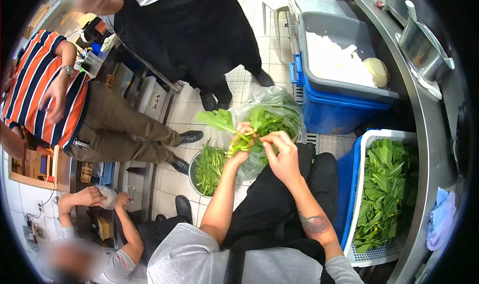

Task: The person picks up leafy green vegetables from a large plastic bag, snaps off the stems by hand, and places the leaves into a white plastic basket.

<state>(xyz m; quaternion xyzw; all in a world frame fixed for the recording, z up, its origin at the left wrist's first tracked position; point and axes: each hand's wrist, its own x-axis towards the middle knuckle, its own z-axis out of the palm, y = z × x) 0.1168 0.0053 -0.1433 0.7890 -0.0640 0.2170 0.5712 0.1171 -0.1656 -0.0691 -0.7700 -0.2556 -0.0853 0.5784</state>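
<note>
My left hand [240, 157] is closed around several green stems of a leafy vegetable [219, 118], whose broad leaves stick out to the left. Close beside it, my right hand [284, 159] has thumb and fingertips pinched together at the stem ends; what lies between them is too small to make out. Below my hands, a clear plastic bag [299, 115] full of the same greens lies on the floor. A round metal bowl [193, 182] to the left holds cut stems and leaves.
At right stands a white basket [366, 154] of leafy greens. Beyond it, a grey tub [319, 22] with white contents rests on a blue bin [327, 109]. A steel counter [421, 149] runs along the right. Co-workers stand ahead and at left, one holding a bag [106, 196].
</note>
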